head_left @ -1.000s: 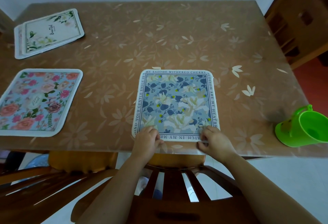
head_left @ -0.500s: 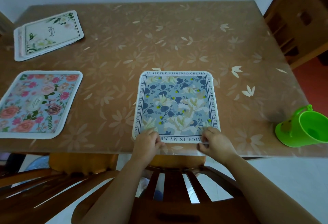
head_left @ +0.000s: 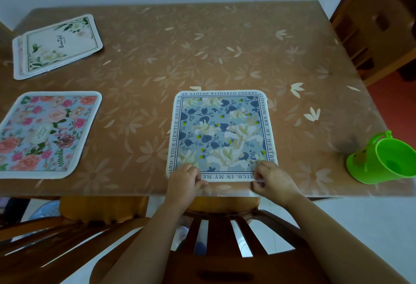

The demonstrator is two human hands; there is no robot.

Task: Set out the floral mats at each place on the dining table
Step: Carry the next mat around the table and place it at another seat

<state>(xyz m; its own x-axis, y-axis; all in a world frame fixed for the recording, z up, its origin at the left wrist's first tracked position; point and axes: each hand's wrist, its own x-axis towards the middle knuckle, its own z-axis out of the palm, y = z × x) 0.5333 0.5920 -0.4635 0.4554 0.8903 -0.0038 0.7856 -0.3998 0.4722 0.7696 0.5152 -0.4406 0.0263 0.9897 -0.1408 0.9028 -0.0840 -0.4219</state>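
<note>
Both hands work at the near edge of the counter (head_left: 225, 47) in the head view: the left hand (head_left: 185, 179) pinches the near left corner of the blue floral mat (head_left: 221, 135), fingers curled over its border, and the right hand (head_left: 273, 180) pinches the near right corner the same way. That mat lies flat at the middle of the near edge, its printed lettering running round all four sides. Two more places are laid along the left edge: a pink rose mat (head_left: 47, 134) lies flat near the near left corner, and a white leafy mat (head_left: 59, 45) sits toward the far left corner, resting askew on another mat whose rim shows at its left side. That makes four mats counted, one only as an edge. One green plastic cup (head_left: 382, 157) lies tipped on its side at the near right corner, well apart from the mats. Two wooden chair backs show below the near edge, and a third chair stands off the right edge.
</note>
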